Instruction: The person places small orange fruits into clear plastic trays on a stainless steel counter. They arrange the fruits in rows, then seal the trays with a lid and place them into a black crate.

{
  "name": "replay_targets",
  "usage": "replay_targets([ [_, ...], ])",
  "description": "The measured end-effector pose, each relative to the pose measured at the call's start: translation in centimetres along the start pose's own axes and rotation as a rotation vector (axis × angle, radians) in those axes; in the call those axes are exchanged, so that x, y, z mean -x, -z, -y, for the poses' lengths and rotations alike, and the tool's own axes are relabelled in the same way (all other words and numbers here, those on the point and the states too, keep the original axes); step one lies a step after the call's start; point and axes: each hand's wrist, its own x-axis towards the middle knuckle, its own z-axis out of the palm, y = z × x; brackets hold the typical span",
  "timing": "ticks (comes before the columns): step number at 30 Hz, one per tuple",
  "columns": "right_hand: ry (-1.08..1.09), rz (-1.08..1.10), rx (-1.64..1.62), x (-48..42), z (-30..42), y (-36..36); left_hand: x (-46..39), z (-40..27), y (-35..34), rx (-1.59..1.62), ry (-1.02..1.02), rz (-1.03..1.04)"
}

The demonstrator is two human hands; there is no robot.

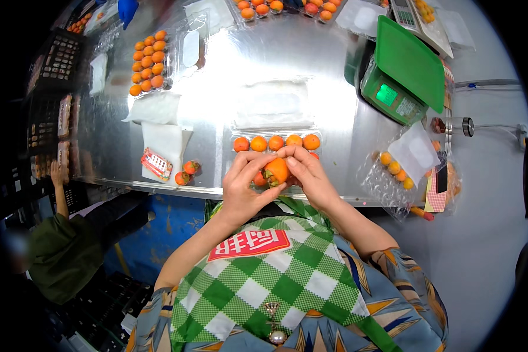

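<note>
Between my left hand [245,181] and my right hand [311,178] is an orange persimmon [278,170], with its green-brown calyx turned toward the lower left. Both sets of fingertips rest on the fruit. Just beyond and partly under my hands lies a clear plastic clamshell tray [235,133], its lid folded back. A row of several persimmons [276,142] fills the tray's far side. More fruit shows below my fingers, largely hidden. To the left, two loose persimmons [187,172] sit on the metal table [211,169] beside a stack of white foam liners [160,131] with a printed label sheet [156,164].
A filled persimmon tray [148,64] lies farther left. At right stand a green digital scale [407,66] and a bag of fruit [385,182]. Black crates [55,61] line the left edge, where another person's hand [58,173] reaches. A blue-gloved hand [127,11] appears at the top.
</note>
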Motion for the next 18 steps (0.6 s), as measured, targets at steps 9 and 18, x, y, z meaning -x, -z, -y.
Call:
replay_targets([
  [9,0.1,0.132,-0.037,0.7,1.4,-0.8,0.8,-0.6,0.0,-0.026,-0.045,-0.047],
  [18,0.106,0.188,-0.055,0.6,1.4,-0.4,0.5,-0.9,0.1,-0.048,-0.053,-0.082],
])
